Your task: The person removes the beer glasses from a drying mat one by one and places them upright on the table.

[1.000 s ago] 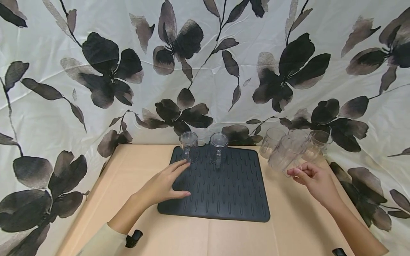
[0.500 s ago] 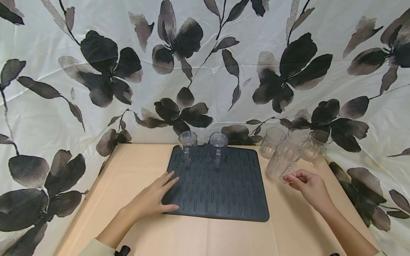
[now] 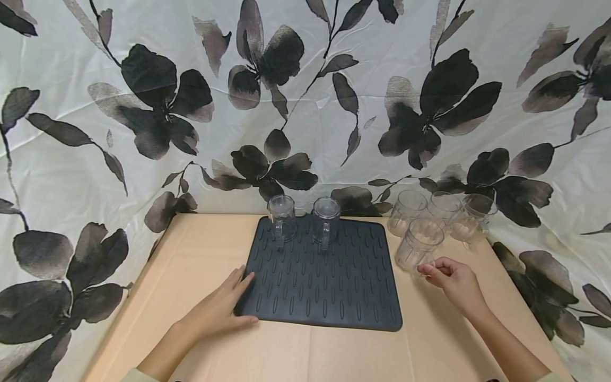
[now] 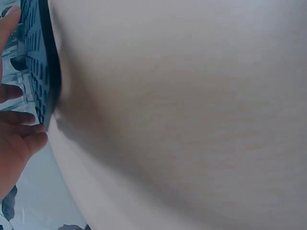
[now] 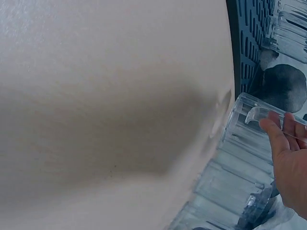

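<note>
- Lying at 8 o'clock on the mat (image 3: 324, 286) (dial centre): left hand (image 3: 215, 310), thumb apart from extended fingers, grasping nothing; perhaps steadying. Edge contact: cannot tell.
- Right hand (image 3: 455, 286), 3 o'clock: thumb and fingers clamped on the handle (image 5: 256, 115) of the nearest mug (image 3: 420, 244); handle faces the hand, probably for an easy pinch.
- Mat: dark, rubbery-looking, round-cornered, elongated ridges or grooves, likely for grip or drainage; flat on smooth pale table (image 3: 310, 353).
- Held mug: between 2 and 3 o'clock, just beside mat; clear, panelled, glass or plastic uncertain.
- Left mug (image 3: 282, 220), 11 o'clock, and right mug (image 3: 326, 220), 12: on mat, handles toward 6, presumably for reach.
- Three mugs (image 3: 407, 212), 2 o'clock: clustered, clear.
- Floral cloth (image 3: 305, 122) behind, creased.
</note>
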The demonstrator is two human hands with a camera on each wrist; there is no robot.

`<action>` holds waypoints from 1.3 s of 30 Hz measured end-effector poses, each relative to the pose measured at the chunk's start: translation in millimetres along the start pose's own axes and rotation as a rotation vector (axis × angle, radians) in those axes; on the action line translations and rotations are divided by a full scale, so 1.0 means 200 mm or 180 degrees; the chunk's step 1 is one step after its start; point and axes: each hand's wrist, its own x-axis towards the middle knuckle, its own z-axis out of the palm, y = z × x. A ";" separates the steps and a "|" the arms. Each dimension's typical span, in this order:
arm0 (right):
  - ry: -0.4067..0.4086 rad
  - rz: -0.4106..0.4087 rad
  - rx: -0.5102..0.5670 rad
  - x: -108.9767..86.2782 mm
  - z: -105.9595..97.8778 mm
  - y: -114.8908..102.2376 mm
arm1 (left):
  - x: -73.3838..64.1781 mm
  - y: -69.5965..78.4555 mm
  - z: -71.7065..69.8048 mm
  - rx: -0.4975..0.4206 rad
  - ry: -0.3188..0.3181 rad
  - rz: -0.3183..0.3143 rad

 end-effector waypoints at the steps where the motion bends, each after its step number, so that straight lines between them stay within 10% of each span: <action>1: 0.0011 0.0009 -0.0012 0.00 0.00 0.00 | 0.00 -0.01 0.01 -0.0036 -0.0027 -0.0052; 9: 0.0042 0.0127 0.0011 0.00 0.02 0.03 | -0.02 -0.05 0.05 -0.0118 -0.0202 -0.0289; 39: -0.0219 0.0250 0.0143 0.00 0.02 0.08 | -0.01 -0.08 0.07 0.0011 -0.0139 -0.0194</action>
